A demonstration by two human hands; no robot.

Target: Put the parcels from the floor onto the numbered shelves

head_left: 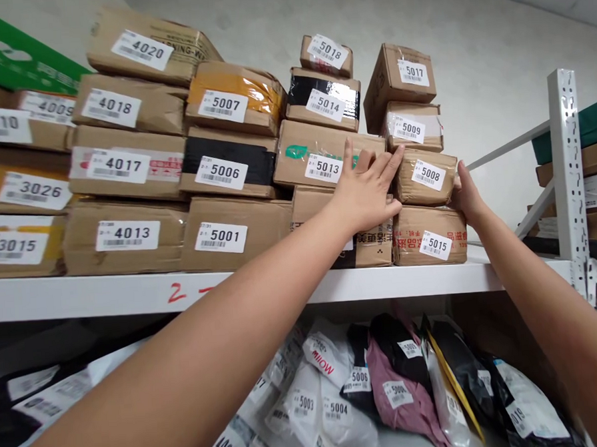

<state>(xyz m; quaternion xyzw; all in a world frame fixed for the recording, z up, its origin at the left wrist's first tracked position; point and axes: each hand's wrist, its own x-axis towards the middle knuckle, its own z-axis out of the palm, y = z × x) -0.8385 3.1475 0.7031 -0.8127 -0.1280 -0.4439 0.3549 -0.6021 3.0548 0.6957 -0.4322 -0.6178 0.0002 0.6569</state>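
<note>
My left hand is open, its fingers spread, in front of the cardboard box labelled 5013 and a box with black print below it. Its fingertips reach the left edge of the small taped box labelled 5008. My right hand lies along the right side of that box, thumb up, with the other fingers partly hidden behind it. Box 5008 rests on box 5015. Above it are box 5009 and the taller box 5017, stacked in the same column.
More labelled boxes stand in stacks to the left, such as box 5001, on the white shelf. A metal upright stands at right. Bagged parcels, including a pink one, fill the shelf below.
</note>
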